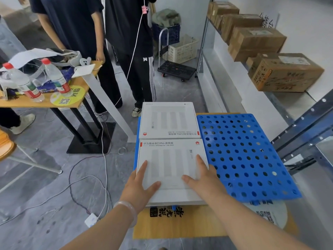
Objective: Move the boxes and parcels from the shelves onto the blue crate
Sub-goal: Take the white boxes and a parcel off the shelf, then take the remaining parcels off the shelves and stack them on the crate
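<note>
Both hands are pressing flat and apart on the near white box [171, 165], your left hand [142, 184] at its left edge, your right hand [203, 179] at its right. It is sitting on the blue crate [243, 150], touching the far white box [168, 120] and overhanging toward you, so be squaring it with even pressure.

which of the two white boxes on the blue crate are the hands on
The nearer white box, whose red logo sits top right. The left hand and right hand rest on its near end; the far white box is untouched.
</note>
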Demonstrator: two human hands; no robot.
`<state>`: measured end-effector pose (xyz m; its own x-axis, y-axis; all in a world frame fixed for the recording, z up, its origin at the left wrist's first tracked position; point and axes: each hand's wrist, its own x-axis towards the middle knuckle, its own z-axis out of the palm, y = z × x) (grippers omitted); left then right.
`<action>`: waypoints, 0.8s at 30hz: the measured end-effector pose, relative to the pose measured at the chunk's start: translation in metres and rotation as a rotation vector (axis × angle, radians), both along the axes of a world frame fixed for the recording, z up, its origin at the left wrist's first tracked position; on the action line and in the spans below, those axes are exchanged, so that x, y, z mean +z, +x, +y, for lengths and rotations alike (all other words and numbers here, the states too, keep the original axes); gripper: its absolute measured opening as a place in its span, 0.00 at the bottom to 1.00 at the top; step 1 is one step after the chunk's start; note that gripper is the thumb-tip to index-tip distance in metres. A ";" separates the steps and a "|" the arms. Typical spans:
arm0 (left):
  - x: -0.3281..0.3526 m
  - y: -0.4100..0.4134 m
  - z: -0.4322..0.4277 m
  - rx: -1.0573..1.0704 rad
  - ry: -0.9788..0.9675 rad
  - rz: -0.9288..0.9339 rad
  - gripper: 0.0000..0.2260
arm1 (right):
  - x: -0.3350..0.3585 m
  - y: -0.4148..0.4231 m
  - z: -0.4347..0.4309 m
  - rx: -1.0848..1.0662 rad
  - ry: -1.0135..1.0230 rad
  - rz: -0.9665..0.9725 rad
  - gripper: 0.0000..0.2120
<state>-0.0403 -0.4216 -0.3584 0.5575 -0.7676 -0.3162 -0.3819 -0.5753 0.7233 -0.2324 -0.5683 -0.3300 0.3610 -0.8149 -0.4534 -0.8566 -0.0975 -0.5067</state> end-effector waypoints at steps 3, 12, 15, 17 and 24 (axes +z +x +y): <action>0.005 0.000 -0.001 -0.028 0.083 -0.130 0.39 | 0.005 -0.004 0.001 -0.009 -0.012 -0.015 0.48; 0.047 -0.050 -0.066 -0.454 -0.094 -0.675 0.36 | 0.037 -0.075 0.012 -0.045 -0.371 0.066 0.46; 0.059 -0.095 -0.094 -0.686 -0.152 -0.768 0.36 | 0.044 -0.123 0.023 -0.157 -0.425 0.107 0.46; 0.067 -0.132 -0.107 -0.814 -0.175 -0.787 0.36 | 0.049 -0.159 0.035 -0.264 -0.437 0.131 0.47; 0.107 -0.281 -0.108 -1.071 -0.340 -0.860 0.36 | 0.080 -0.276 0.099 -0.516 -0.625 0.232 0.47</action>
<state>-0.3210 -0.5292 -0.2510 -0.4140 -0.9045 0.1022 -0.9020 0.4228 0.0875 -0.5087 -0.4689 -0.2503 -0.1721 -0.9778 0.1195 -0.9466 0.1306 -0.2948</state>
